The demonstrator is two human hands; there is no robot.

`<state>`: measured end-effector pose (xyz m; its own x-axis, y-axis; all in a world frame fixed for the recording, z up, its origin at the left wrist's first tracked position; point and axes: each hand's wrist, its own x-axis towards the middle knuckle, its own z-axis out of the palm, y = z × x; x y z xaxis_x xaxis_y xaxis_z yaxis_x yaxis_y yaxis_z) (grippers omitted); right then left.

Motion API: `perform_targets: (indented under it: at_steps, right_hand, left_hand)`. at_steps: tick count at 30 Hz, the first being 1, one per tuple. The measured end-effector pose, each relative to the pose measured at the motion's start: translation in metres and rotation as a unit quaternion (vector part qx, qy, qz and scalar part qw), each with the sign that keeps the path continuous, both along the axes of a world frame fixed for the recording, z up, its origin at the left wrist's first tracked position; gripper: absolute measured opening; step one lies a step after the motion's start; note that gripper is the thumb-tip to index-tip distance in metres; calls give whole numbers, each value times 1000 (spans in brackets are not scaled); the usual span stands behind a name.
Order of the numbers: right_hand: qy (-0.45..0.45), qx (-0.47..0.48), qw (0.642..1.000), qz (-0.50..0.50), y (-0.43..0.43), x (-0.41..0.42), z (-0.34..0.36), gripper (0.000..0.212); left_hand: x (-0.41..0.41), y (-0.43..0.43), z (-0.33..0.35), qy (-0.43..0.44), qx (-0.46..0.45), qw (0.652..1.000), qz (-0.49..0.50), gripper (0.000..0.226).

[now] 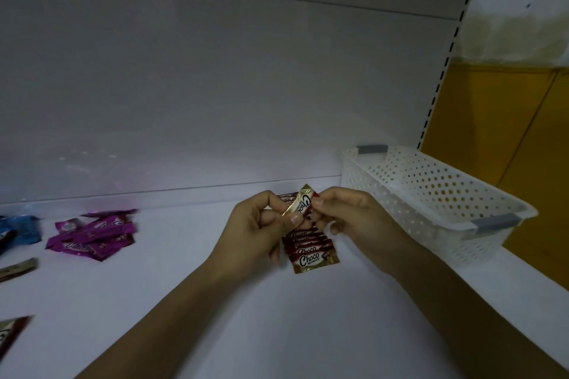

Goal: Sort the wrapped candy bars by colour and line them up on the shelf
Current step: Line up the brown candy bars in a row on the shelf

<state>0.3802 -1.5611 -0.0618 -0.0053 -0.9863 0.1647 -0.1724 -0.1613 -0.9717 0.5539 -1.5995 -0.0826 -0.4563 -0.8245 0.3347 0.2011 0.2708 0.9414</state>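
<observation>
Fingertips of the left hand (pixel 257 226) and right hand (pixel 354 218) pinch one gold-and-brown foil-wrapped "Choco" candy bar (pixel 301 202), tilted above an overlapping row of matching gold-brown bars (pixel 311 251) on the white shelf (pixel 215 301). Far left lie a heap of purple wrapped bars (pixel 92 238) and blue wrapped bars (pixel 21 232). At right stands a white perforated plastic basket (pixel 431 194).

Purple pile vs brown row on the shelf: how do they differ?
Colour: the purple pile is magenta; the brown row is dark red-brown with gold ends.
Order: the purple pile is a loose heap; the brown row overlaps neatly in line.
Place: the purple pile lies left, untouched; the brown row sits mid-shelf, partly behind the left hand and right hand pinching a brown bar.
Shared: Choco print, same white shelf.
</observation>
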Motion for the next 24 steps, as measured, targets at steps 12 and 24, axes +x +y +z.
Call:
perform_targets:
  at_steps: [12, 24]
  right_hand:
    - [7, -64, 998, -19, 3, -2, 8, 9]
    - [387, -19, 918, 78, 4, -12, -3, 12]
  left_hand:
    - [-3, -1, -17, -122, -97, 974, 166, 23]
    - [6, -18, -29, -299, -107, 917, 241, 8]
